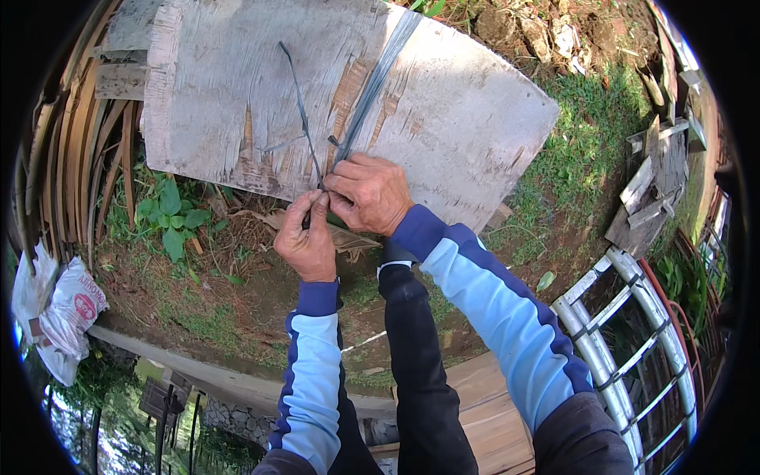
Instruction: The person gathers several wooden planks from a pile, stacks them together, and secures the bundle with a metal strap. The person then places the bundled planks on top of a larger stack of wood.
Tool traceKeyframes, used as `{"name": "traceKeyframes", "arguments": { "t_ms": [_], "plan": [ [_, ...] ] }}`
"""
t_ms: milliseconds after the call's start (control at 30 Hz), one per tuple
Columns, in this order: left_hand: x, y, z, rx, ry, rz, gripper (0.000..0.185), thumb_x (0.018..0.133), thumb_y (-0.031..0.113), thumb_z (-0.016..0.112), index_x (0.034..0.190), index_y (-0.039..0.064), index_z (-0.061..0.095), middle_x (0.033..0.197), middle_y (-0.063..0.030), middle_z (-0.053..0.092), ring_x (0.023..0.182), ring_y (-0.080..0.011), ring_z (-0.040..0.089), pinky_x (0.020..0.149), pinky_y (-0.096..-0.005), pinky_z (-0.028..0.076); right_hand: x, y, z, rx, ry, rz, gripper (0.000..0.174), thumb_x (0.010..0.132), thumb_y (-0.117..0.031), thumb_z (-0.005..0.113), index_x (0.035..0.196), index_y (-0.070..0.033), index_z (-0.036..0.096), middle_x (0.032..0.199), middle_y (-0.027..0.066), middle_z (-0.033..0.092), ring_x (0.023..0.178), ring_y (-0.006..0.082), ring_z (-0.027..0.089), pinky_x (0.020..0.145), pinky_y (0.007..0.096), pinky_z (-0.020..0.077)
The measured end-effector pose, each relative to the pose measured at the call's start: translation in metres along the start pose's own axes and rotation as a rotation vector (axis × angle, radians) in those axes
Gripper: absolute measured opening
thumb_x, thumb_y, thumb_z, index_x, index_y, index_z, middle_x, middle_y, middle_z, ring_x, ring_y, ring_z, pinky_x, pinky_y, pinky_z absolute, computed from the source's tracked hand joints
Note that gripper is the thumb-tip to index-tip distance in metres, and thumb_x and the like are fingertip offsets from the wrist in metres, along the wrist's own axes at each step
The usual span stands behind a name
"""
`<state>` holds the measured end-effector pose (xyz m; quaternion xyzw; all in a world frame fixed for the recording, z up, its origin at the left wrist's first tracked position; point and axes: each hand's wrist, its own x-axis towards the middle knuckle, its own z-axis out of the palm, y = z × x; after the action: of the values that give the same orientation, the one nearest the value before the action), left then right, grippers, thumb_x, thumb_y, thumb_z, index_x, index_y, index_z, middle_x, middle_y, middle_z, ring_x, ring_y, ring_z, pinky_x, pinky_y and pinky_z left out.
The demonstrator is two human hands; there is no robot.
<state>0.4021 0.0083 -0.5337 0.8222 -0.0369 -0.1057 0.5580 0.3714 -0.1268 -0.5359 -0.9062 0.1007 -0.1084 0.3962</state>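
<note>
A weathered plywood sheet point(219, 89), its face peeling in places, lies before me. A band of grey-blue plastic strapping point(380, 77) runs across it and down to its near edge. At that edge my left hand point(307, 234) pinches a thin dark strand point(301, 110) between thumb and fingertips; the strand's loose end lies up over the board. My right hand point(371, 193), fingers curled, rests at the lower end of the band and touches my left fingertips. What the right fingers grip is hidden by the hand itself.
Long wooden strips point(77, 172) are stacked at the left, above white sacks point(74, 303). An aluminium ladder point(629, 332) lies at the lower right, below broken boards point(650, 184). Wooden planks point(490, 415) lie near my legs. A leafy plant point(172, 214) grows beside the plywood.
</note>
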Motion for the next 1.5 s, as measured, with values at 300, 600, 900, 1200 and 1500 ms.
{"name": "traceKeyframes", "arguments": {
  "t_ms": [300,600,900,1200,1500],
  "plan": [
    [0.008,0.013,-0.002,0.192,-0.103,0.144,0.012,0.078,-0.003,0.069,0.09,-0.003,0.068,0.088,-0.0106,0.069,0.082,-0.0153,0.064,0.075,-0.0284,0.05,0.003,-0.004,0.0,-0.04,0.026,0.014,0.013,0.061,-0.017,0.068,0.072,-0.011,0.064,0.071,-0.0003,0.055,0.071,0.0203,0.056,0.059,0.0348,0.0478],
    [0.009,0.006,-0.001,0.19,-0.115,0.153,0.014,0.079,-0.005,0.067,0.092,-0.003,0.067,0.089,-0.0121,0.068,0.081,-0.0183,0.065,0.073,-0.0296,0.051,0.001,-0.004,0.003,-0.034,0.038,0.039,0.012,0.061,-0.017,0.068,0.07,-0.011,0.062,0.069,0.0001,0.053,0.07,0.0207,0.056,0.059,0.0353,0.0477],
    [0.01,0.005,-0.004,0.403,-0.192,0.372,0.021,0.077,-0.006,0.062,0.098,-0.001,0.063,0.09,-0.0156,0.063,0.082,-0.0327,0.061,0.073,-0.0391,0.049,0.001,-0.003,0.003,-0.03,0.044,0.028,0.012,0.061,-0.016,0.067,0.07,-0.011,0.061,0.069,0.0,0.053,0.069,0.0207,0.055,0.058,0.0353,0.0474],
    [0.015,0.016,-0.006,0.401,-0.285,0.087,0.015,0.083,0.004,0.061,0.096,-0.003,0.063,0.089,-0.016,0.063,0.082,-0.031,0.061,0.073,-0.0365,0.048,-0.001,-0.004,0.003,-0.066,0.024,0.019,0.015,0.061,-0.017,0.069,0.072,-0.012,0.059,0.071,-0.0002,0.053,0.072,0.0201,0.054,0.059,0.0347,0.0454],
    [0.035,0.027,-0.022,-0.099,-0.422,-0.532,0.015,0.083,0.004,0.061,0.091,-0.008,0.065,0.083,-0.0084,0.066,0.077,-0.0133,0.058,0.074,-0.026,0.045,-0.005,-0.002,0.003,0.034,0.076,0.04,0.02,0.063,-0.008,0.071,0.081,-0.01,0.063,0.078,0.0019,0.058,0.073,0.0224,0.056,0.062,0.0342,0.0453]
  ]
}}
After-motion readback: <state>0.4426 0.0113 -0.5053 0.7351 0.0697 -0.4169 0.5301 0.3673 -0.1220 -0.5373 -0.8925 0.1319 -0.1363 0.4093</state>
